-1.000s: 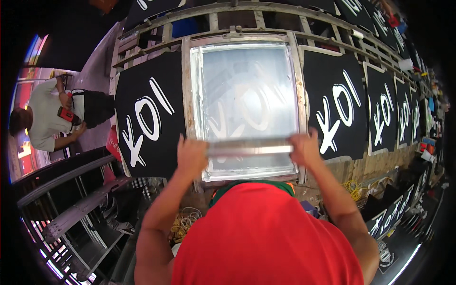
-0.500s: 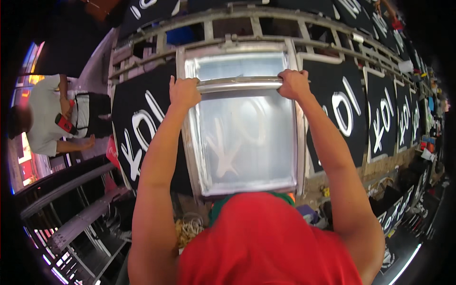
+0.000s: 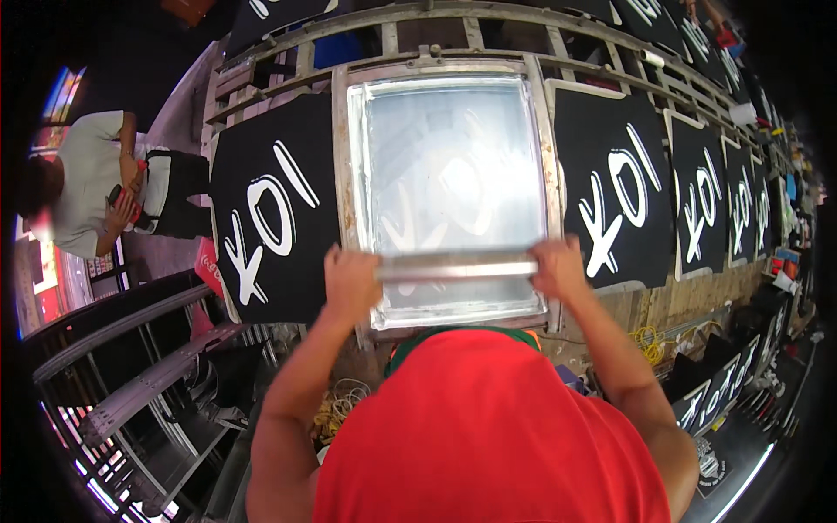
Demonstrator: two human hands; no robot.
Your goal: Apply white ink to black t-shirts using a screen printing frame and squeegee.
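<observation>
My left hand (image 3: 353, 281) and my right hand (image 3: 561, 268) are closed round the two ends of a long squeegee (image 3: 458, 265). It lies crosswise over the lower part of a screen-printing frame (image 3: 343, 131), blurred by motion. White brush-style marks show faintly through the pale mesh (image 3: 410, 113), and whitish ink or residue lines its inner edges. Black fabric panels with white lettering lie on both sides: one on the left (image 3: 275, 218), another on the right (image 3: 615, 196). Whatever lies beneath the mesh is mostly hidden.
Metal rails (image 3: 384, 39) run behind the frame, with more black panels beyond. At far left a person (image 3: 91, 174) holds a red and black object (image 3: 126, 205). A metal rack (image 3: 148, 410) stands lower left. Yellow cord (image 3: 649, 343) lies at lower right.
Both hands have drawn the squeegee from the frame's far end toward me, and my elbows have bent. The person at left has brought both hands together at the red and black object.
</observation>
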